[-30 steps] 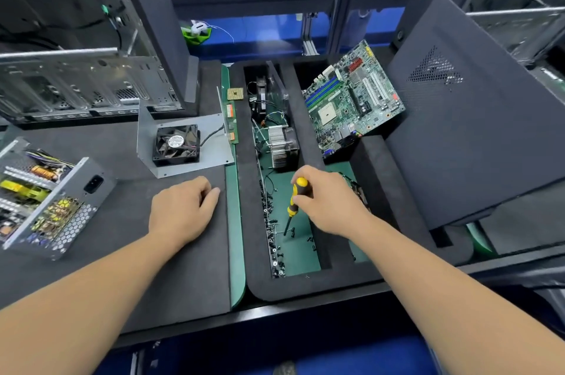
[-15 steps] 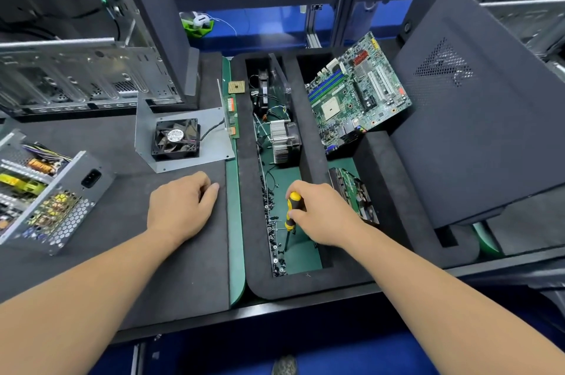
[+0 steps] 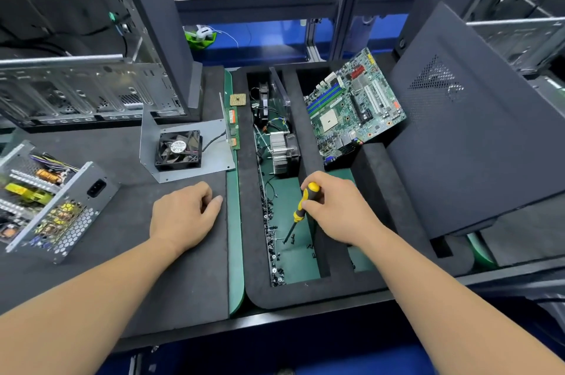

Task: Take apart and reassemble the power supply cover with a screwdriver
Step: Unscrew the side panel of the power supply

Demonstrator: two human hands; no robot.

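We hold the screwdriver [image 3: 302, 206] in our right hand [image 3: 339, 209], fingers wrapped round its yellow and black handle, with the tip pointing down into the long foam tray [image 3: 250, 222] where loose screws [image 3: 270, 240] lie scattered along the green floor. Our left hand [image 3: 183, 215] rests loosely curled on the dark mat [image 3: 122, 160], holding nothing. The power supply [image 3: 52, 200] sits at the far left of the mat, well apart from both hands, its top open so the coils and wiring show, and the cover with the fan [image 3: 179, 150] lies flat on the mat between it and the tray. If we are fishing for a screw with the tip, the likeliest slip is a screw dropping off as we carry it across the mat, since it has a long way to travel. We also risk nudging the other screws into a heap or picking one of the wrong kind; they are too small to tell apart from here. The heatsink [image 3: 282, 154] and its thin wires sit just beyond our hand and could snag the shaft.
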